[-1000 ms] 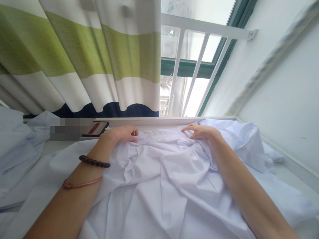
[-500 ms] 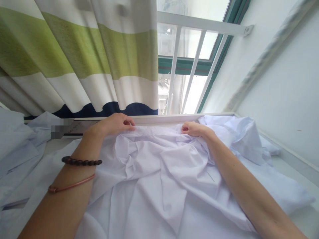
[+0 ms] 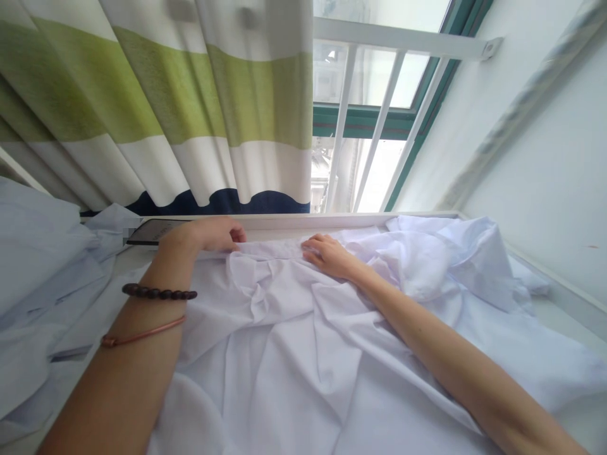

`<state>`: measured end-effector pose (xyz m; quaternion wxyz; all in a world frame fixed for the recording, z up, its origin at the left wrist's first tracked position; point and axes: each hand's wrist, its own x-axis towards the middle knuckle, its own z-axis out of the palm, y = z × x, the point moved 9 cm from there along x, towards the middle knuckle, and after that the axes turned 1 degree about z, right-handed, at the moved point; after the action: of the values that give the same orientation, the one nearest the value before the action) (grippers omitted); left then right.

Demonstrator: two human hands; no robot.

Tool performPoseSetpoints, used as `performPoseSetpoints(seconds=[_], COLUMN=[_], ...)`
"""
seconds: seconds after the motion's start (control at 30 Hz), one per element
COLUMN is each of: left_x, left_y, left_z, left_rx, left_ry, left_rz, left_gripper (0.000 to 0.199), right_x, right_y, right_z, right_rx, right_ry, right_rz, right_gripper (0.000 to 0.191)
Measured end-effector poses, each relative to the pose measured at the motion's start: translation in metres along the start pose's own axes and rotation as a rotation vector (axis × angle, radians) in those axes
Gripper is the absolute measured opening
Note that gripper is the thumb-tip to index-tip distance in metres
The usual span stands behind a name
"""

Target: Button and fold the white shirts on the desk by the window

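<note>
A white cloth garment (image 3: 294, 341) lies spread in loose folds before me, a long flat band along its far edge. At the band's left end, my left hand (image 3: 218, 234) is closed, thumb and fingers pinching the fabric; part of its grip is hidden. My right hand (image 3: 327, 254) rests on the band near its middle, fingers stretched out over the cloth. Bunched fabric lies below the band, between the two hands. The left wrist wears a dark beaded bracelet (image 3: 159, 292) and a thin copper-coloured bangle (image 3: 147, 335).
More white garments (image 3: 38, 253) are heaped at the left. Bunched white cloth (image 3: 455, 253) lies at the right by the wall. Behind my left hand is a dark-edged flat object (image 3: 154, 232), partly blurred. A striped curtain (image 3: 265, 101) and white window bars (image 3: 379, 126) stand beyond the raised far edge.
My right hand has let go of its pinch and slid left along the band, its fingers now laid out. The left hand keeps its hold. The view has shifted slightly.
</note>
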<state>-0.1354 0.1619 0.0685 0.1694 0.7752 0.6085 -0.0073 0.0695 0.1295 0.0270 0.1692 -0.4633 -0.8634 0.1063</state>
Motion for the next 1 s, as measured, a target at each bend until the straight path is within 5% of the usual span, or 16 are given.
performPoseSetpoints(seconds=[0.2, 0.37, 0.53, 0.77, 1.0], left_x=[-0.021, -0.038, -0.04, -0.044, -0.053], left_y=[0.032, 0.049, 0.045, 0.051, 0.041], left_z=[-0.028, -0.043, -0.042, -0.04, -0.032], left_rx=[-0.024, -0.223, -0.349, -0.247, -0.182], left_ry=[0.151, 0.251, 0.248, 0.203, 0.109], left_rz=[0.129, 0.21, 0.239, 0.283, 0.233], left_gripper=[0.031, 0.036, 0.039, 0.043, 0.041], right_x=[-0.005, 0.007, 0.023, 0.025, 0.012], right_y=[0.004, -0.022, -0.062, -0.069, -0.075], right_z=[-0.012, -0.036, -0.038, -0.03, -0.048], right_rx=[0.059, 0.083, 0.126, 0.171, 0.173], right_ry=[0.063, 0.126, 0.049, 0.204, 0.328], right_rz=[0.06, -0.016, -0.085, -0.09, -0.209], right_gripper=[0.033, 0.034, 0.028, 0.002, 0.024])
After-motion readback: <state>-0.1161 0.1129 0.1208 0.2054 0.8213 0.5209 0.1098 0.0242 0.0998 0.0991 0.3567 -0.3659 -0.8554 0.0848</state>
